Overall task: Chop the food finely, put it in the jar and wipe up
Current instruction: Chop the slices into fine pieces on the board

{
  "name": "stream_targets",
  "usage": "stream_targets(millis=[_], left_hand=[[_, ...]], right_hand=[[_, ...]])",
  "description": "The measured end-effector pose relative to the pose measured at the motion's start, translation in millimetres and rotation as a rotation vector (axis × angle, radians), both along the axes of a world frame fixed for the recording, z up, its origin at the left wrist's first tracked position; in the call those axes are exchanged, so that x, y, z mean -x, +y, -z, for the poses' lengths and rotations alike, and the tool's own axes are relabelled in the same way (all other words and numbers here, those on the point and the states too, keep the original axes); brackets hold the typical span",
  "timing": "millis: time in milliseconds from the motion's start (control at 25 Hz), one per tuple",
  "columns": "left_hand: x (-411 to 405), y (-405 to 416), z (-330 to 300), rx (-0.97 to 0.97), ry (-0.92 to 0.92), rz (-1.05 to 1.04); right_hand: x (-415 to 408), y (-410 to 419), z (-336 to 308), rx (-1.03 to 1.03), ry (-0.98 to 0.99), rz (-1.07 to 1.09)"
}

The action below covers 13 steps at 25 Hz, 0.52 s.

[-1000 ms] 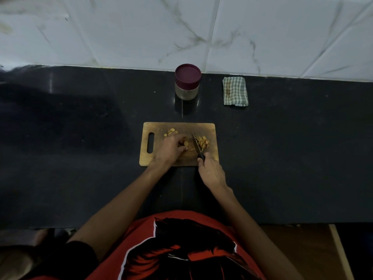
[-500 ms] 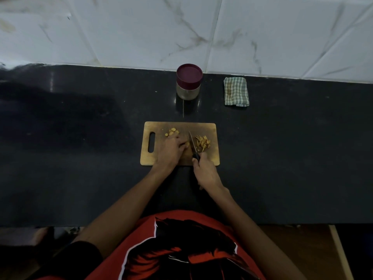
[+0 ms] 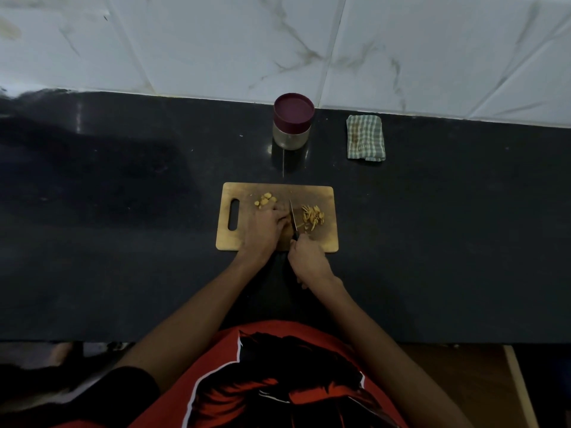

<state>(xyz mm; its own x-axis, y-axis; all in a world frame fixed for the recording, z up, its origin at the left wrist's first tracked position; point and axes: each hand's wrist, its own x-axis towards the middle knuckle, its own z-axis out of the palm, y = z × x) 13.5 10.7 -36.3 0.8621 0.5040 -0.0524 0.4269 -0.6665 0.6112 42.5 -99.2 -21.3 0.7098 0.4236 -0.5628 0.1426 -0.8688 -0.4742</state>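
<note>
A wooden chopping board [image 3: 327, 239] lies on the black counter. My right hand [image 3: 309, 261] grips the handle of a small knife [image 3: 293, 217], whose blade stands edge-down on the board. My left hand [image 3: 264, 228] rests on the board just left of the blade, fingers curled over a piece of food that it hides. A pile of yellow slivers [image 3: 312, 218] lies right of the blade. A few uncut yellow pieces [image 3: 265, 199] sit beyond my left hand. A glass jar [image 3: 293, 125] with a maroon lid stands behind the board.
A folded green checked cloth [image 3: 365, 138] lies to the right of the jar near the tiled wall [image 3: 216, 41]. The black counter [image 3: 108, 227] stretches wide on both sides of the board. Its front edge runs just before my red shirt.
The knife has shifted left across the board, closer to my left hand's fingers, leaving the slivers to its right. My right hand moved left with it.
</note>
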Motion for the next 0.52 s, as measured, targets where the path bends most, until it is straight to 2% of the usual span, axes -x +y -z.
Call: stream_targets(millis=[280,520], left_hand=[[-2.4,-1.1,3.8,0.020,-0.028,-0.029],[-1.9,-1.5,3.9,0.025,-0.017,-0.054]], right_hand=[[-0.3,1.0,0.6,0.019,0.019,0.019],[18.6,-23.8,5.2,0.079,0.014,-0.052]])
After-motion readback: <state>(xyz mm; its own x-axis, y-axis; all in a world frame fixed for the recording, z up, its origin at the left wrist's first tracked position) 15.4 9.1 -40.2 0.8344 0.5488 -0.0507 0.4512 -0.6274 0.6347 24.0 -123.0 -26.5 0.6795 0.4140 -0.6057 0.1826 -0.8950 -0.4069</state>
